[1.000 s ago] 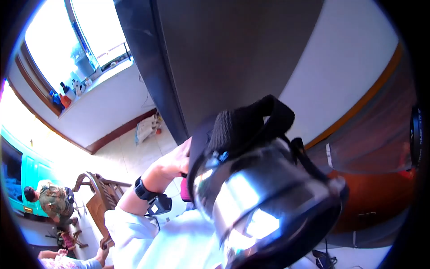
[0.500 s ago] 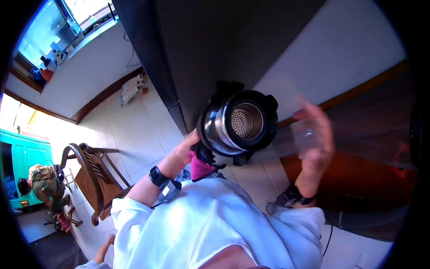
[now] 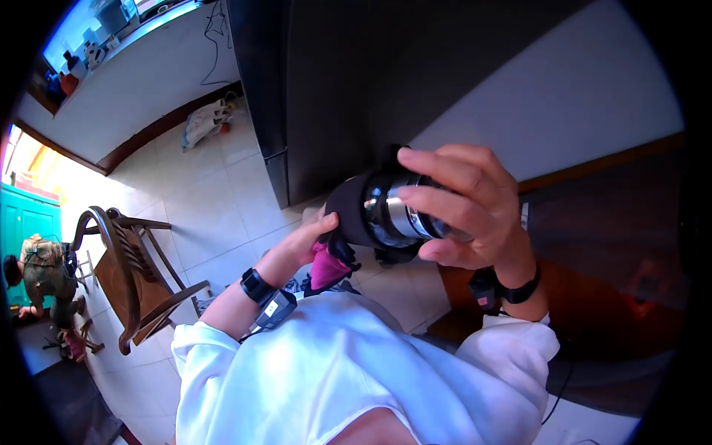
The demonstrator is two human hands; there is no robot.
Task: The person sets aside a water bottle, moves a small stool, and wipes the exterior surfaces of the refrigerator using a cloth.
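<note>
A thick black-and-silver bottle [image 3: 377, 211] lies tilted in front of my chest, its mouth toward the right. My left hand [image 3: 315, 236] is closed round the black sleeve at its lower end. A pink cloth-like piece [image 3: 328, 268] hangs beside that hand. My right hand [image 3: 467, 204] is wrapped over the mouth end, fingers above and thumb below. The palm hides the mouth and the steel strainer seen earlier. The clear cup-like piece that this hand held is not visible now.
A tall dark cabinet-like panel [image 3: 348, 81] stands right ahead. Left of me are a wooden chair [image 3: 122, 274] and a bending person [image 3: 44, 267]. A bag [image 3: 204, 122] lies on the tiled floor, and a reddish-brown surface [image 3: 564, 311] is at the right.
My right hand has moved left from beside the bottle onto its mouth end, covering the opening. My left hand keeps its hold. The view has shifted slightly.
</note>
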